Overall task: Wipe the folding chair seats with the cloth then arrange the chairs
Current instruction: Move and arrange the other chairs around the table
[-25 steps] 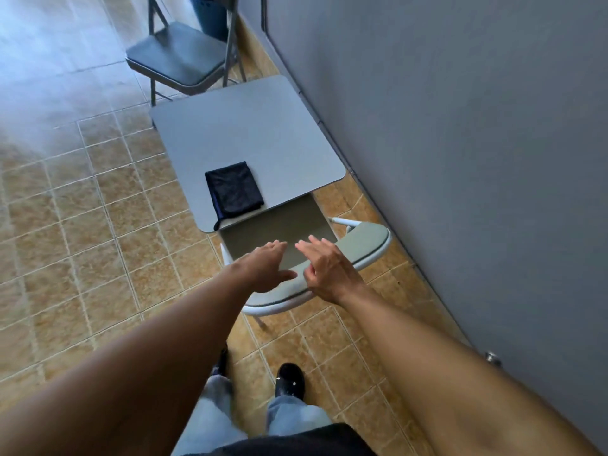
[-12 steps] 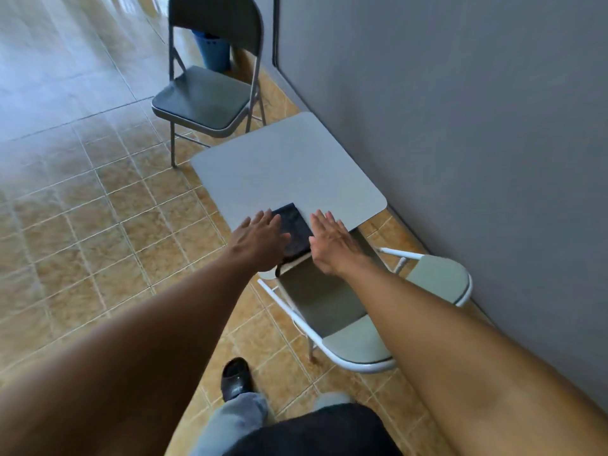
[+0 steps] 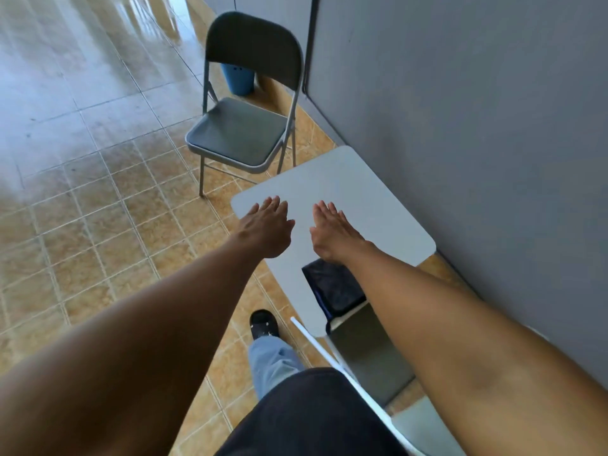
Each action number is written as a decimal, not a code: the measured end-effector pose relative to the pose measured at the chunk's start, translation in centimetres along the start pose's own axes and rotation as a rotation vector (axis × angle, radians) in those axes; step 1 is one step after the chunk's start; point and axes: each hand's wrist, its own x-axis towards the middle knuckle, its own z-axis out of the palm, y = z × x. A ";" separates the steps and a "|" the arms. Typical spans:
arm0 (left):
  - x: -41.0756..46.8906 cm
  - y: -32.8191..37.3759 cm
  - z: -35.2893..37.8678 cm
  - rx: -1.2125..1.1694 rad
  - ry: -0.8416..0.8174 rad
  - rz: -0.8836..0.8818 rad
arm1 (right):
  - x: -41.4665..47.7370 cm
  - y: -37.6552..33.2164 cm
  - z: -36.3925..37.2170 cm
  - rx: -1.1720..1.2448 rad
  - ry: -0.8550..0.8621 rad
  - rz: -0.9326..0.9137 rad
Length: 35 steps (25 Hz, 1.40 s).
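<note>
A dark folded cloth (image 3: 332,291) lies at the near edge of a small grey table (image 3: 371,205) beside the wall. My left hand (image 3: 268,227) and my right hand (image 3: 334,230) stretch out over the tabletop past the cloth, fingers apart and holding nothing. A dark grey folding chair (image 3: 243,133) stands unfolded beyond the table. A light grey folding chair with a white frame (image 3: 368,360) is just below me, partly hidden by my right forearm.
A grey wall (image 3: 477,126) runs along the right side. A blue bin (image 3: 238,79) stands behind the dark chair. Tiled floor (image 3: 82,192) spreads out to the left. My shoe (image 3: 263,324) and trouser leg are next to the light chair.
I have stepped forward past the light chair. Both hands have moved from above its seat, over the cloth, out across the tabletop. The dark chair has come closer in view.
</note>
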 end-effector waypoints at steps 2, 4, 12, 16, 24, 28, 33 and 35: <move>3.7 -2.9 -1.6 -0.013 -0.006 -0.019 | 4.6 -1.6 -1.8 -0.004 -0.022 0.003; 7.0 -5.6 -3.3 -0.019 -0.033 -0.037 | 8.8 -3.4 -3.8 0.013 -0.046 0.003; 18.3 -17.0 -9.2 -0.048 -0.040 -0.050 | 23.8 -11.1 -9.8 0.012 -0.097 -0.021; 23.5 -23.4 -12.3 -0.057 -0.017 -0.016 | 30.6 -15.3 -11.0 0.043 -0.096 0.003; 32.2 -42.4 -19.8 -0.010 -0.057 0.078 | 45.6 -28.2 -16.5 0.087 -0.070 0.132; 36.6 -50.0 -23.5 0.033 -0.083 0.081 | 52.4 -35.3 -17.0 0.123 -0.081 0.120; 43.6 -56.0 -27.2 0.062 -0.085 0.136 | 60.4 -39.3 -18.2 0.172 -0.080 0.141; 47.2 -58.5 -28.8 0.072 -0.077 0.142 | 64.1 -40.1 -18.9 0.247 -0.099 0.208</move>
